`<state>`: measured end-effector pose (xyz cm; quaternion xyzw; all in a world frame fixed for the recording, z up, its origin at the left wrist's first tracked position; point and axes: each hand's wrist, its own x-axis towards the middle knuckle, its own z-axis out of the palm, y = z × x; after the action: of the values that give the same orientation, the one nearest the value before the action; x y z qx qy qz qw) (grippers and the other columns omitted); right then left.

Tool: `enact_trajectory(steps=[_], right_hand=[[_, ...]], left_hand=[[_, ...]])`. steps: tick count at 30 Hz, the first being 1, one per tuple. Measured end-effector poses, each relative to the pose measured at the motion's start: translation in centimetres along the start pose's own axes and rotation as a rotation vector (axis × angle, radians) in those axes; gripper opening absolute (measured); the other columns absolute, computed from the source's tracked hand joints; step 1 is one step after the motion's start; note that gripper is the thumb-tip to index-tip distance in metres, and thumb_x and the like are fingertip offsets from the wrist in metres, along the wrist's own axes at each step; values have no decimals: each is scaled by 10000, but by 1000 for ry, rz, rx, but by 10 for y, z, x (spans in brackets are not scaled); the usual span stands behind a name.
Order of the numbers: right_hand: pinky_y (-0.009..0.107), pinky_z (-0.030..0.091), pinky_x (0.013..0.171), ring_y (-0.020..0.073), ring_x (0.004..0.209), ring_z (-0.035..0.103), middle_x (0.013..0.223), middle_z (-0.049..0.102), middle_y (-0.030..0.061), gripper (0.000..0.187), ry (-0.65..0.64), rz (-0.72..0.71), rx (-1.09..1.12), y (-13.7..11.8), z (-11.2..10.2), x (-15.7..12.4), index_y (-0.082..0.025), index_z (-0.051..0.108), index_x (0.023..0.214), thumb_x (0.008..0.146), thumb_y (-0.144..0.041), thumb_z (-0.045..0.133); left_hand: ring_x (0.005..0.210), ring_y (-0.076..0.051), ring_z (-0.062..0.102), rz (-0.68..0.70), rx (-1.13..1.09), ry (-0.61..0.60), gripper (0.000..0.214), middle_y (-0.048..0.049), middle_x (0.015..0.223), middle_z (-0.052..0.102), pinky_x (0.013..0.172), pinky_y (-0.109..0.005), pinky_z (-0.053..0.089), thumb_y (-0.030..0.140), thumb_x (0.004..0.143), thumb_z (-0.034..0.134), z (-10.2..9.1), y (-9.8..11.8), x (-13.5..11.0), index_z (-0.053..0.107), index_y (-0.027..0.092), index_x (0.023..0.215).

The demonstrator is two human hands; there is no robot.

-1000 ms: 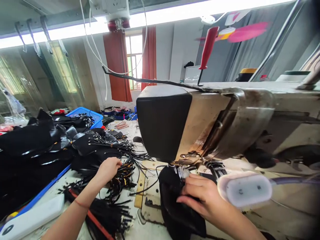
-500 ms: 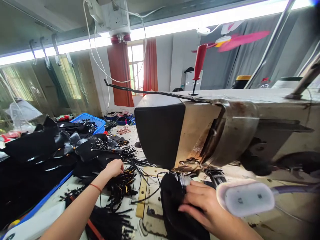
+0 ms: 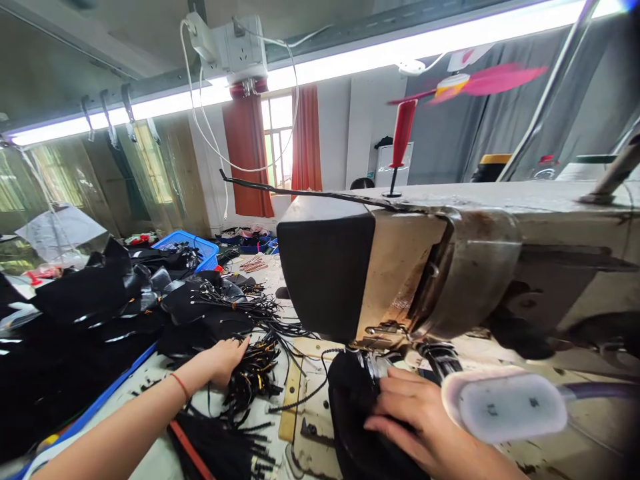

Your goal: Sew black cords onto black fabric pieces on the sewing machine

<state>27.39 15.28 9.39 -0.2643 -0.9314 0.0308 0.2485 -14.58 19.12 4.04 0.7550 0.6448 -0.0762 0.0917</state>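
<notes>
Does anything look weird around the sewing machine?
Yes: a red-handled tool stands upright on top of the sewing machine, as if stuck into it, which seems an odd spot. Brown stains also mark the machine's pale front, making it look worn.

A long bright tube light (image 3: 340,65) runs below the grey ceiling (image 3: 135,33); beyond, red curtains (image 3: 247,157) flank a window (image 3: 277,118) in a pale wall (image 3: 334,127), grey drapes (image 3: 440,133) hanging right of it, translucent sheeting (image 3: 186,193) left
</notes>
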Motion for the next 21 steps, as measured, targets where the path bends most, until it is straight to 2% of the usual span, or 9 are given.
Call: enact_trajectory(steps=[2, 3, 6, 8, 12, 16, 21], right_hand=[[277, 426, 620, 177, 709, 587, 764, 644, 37, 288, 10, -1, 10, 1, 2, 0, -213, 656, 773, 970, -360, 506], [279, 429, 625, 178, 715, 588, 767, 646, 39, 291, 15, 1, 10, 2, 3, 0, -214, 658, 776, 971, -364, 503], [285, 440, 636, 186, 730, 590, 788, 656, 53, 309, 6, 10, -18, 2, 5, -1, -212, 668, 787, 974, -382, 490], [284, 445, 633, 189, 732, 592, 796, 661, 58, 319, -13, 16, -36, 2, 5, -1, -213, 670, 784, 975, -387, 482], [281, 457, 644, 188, 733, 593, 791, 654, 56, 333, 19, 30, -34, 1, 4, -1, -220, 672, 769, 969, -411, 486], [287, 461, 645, 190, 735, 590, 776, 635, 56, 370, 55, 51, -17, -1, 4, -1, -221, 665, 747, 973, -438, 467], [306, 471, 633, 222, 766, 603, 815, 652, 81, 354, -24, 42, -65, -1, 2, 0, -212, 654, 757, 978, -407, 456]], left_hand=[[1164, -416, 552, -11, 81, 36, 1002, -276, 1254, 578, 991, -518, 408, 29, 537, 750, 13, 6, -1, 341, 61, 1451], [1162, -388, 553, -13, 105, 53, 911, -250, 1242, 586, 997, -520, 401, 58, 610, 737, 17, 8, 0, 358, 72, 1438], [1105, -281, 584, -17, 121, 81, 477, -126, 1179, 622, 972, -500, 440, 222, 833, 660, 21, 9, 1, 522, 137, 1282], [1082, -241, 590, -21, 95, 106, 303, -82, 1168, 620, 956, -480, 461, 304, 902, 600, 17, 7, 3, 585, 159, 1168], [1051, -226, 598, -44, -23, 157, 262, -77, 1162, 616, 922, -455, 486, 333, 906, 601, 2, 5, 7, 609, 156, 1099], [976, -204, 624, -83, -255, 210, 222, -59, 1068, 647, 872, -424, 512, 327, 896, 620, -22, 2, 13, 628, 149, 1029], [883, -179, 642, -154, -706, 412, 209, -37, 989, 660, 794, -374, 544, 321, 900, 618, -57, -2, 12, 632, 135, 996]])
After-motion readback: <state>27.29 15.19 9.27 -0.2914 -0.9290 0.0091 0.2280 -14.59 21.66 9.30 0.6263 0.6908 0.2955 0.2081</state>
